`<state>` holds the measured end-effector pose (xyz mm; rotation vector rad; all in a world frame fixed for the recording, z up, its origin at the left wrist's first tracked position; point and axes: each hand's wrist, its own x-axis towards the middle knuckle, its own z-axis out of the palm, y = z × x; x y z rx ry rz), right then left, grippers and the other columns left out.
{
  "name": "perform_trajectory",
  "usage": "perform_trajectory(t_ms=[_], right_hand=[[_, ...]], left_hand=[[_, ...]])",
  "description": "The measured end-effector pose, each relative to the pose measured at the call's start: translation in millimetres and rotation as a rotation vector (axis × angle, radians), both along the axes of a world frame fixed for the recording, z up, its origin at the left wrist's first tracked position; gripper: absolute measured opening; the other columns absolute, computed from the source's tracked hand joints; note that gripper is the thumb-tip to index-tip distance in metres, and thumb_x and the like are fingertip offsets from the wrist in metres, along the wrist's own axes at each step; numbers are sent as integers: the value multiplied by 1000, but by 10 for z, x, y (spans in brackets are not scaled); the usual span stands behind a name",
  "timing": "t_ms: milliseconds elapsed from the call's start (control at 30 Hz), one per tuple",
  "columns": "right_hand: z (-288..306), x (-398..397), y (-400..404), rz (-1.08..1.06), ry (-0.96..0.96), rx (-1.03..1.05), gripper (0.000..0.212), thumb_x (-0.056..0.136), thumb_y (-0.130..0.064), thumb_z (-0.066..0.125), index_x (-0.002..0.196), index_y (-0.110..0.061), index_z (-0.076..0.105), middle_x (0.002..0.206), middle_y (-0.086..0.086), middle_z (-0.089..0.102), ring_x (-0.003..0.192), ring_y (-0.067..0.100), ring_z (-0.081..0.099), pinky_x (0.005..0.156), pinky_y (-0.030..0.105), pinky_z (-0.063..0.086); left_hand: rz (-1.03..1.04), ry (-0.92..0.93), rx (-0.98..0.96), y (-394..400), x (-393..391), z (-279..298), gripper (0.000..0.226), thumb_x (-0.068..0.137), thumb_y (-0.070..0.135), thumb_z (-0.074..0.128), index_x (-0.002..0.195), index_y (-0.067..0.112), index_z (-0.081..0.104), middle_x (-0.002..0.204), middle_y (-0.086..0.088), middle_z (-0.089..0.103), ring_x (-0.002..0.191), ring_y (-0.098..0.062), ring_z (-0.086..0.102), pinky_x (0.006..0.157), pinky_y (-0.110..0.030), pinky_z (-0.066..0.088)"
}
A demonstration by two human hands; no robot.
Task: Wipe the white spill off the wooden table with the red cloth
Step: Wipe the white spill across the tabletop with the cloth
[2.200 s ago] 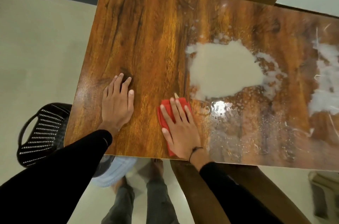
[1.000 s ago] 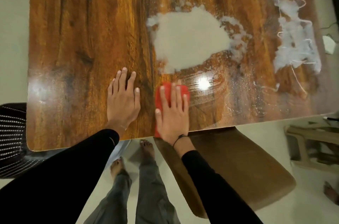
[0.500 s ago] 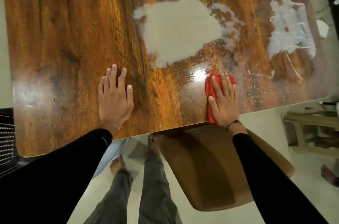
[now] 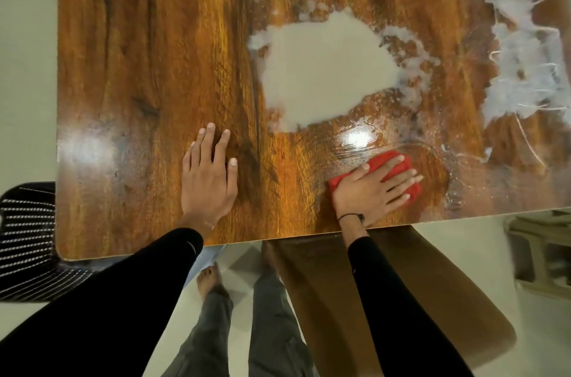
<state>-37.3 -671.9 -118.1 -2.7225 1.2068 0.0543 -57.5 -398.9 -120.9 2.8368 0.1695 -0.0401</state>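
Observation:
A large white spill (image 4: 324,70) pools in the middle of the wooden table (image 4: 148,52), with a second smeared white patch (image 4: 522,67) at the far right. My right hand (image 4: 375,189) lies flat on the folded red cloth (image 4: 398,165), pressing it to the table near the front edge, below and right of the big pool. A wet wiped streak runs around the cloth. My left hand (image 4: 210,179) rests flat on dry wood to the left, fingers apart, holding nothing.
A brown chair seat (image 4: 370,299) sits under the table's front edge by my right arm. A black slatted chair (image 4: 27,240) stands at the left corner. A pale plastic stool (image 4: 543,253) is on the floor at right. My legs and bare feet stand below.
My right hand has slid the red cloth rightward along the front edge and turned its fingers to the right, leaving a wet wiped track. The left hand has stayed planted.

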Motion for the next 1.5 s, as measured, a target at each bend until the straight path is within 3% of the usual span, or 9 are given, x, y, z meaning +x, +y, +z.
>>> perform_trajectory(t_ms=[133,400,500,600,733,1033,1200,1333,1500], right_hand=[[-31,-226,704,267,-34,29,75,118,-49,25,181,-15,3,187,23,-2,174,40,1,141,59,8],[-178,-351,874,1311,-18,132,80,111,-44,39,182,-25,5,188,14,-6,175,33,-2,141,58,4],[-136,62,945,1494,-15,135,76,112,-39,40,181,-24,11,188,15,-1,175,33,-2,141,58,4],[-65,500,1071,1586,-9,82,73,115,-41,36,181,-23,12,188,16,2,175,33,-1,140,58,7],[-23,948,1146,1553,-26,54,71,116,-41,33,181,-24,13,188,15,5,175,33,2,140,57,7],[-10,1398,357,1165,-32,43,68,118,-48,23,181,-28,5,189,12,3,175,31,1,142,57,3],[79,1264,-289,885,4,9,72,115,-47,23,181,-24,12,188,14,8,175,34,6,140,59,7],[124,887,-136,729,38,1,77,111,-47,25,181,-20,11,188,16,5,175,37,7,140,59,5],[68,561,168,919,33,-29,75,115,-50,26,181,-23,3,188,15,2,175,35,3,140,60,9]], left_hand=[[4,7,-5,4,-6,-16,57,117,40,26,171,22,31,182,-7,22,168,-27,20,134,-51,22],[114,7,-112,9,11,-51,58,116,38,30,172,23,30,182,-1,21,170,-20,18,132,-36,13],[113,-4,-116,13,11,-79,58,116,37,29,171,21,32,182,-3,24,169,-21,19,133,-29,6],[115,-7,-134,19,7,-100,59,115,37,30,172,21,29,181,-3,25,169,-20,20,134,-32,10],[121,-10,-141,33,3,-135,61,116,38,28,173,18,27,182,-3,24,169,-18,19,135,-35,13],[101,21,-137,54,-15,-143,61,117,43,25,172,19,29,181,-4,25,169,-23,22,133,-42,19],[105,36,-147,62,-12,-134,61,117,49,22,171,21,29,182,-3,23,168,-25,23,130,-45,19],[96,41,-156,69,-16,-98,62,117,49,21,170,19,32,181,-5,25,168,-26,24,131,-46,21],[202,5,-205,-41,73,-17,56,117,42,28,166,16,38,174,-7,37,160,-29,37,128,-50,30]])
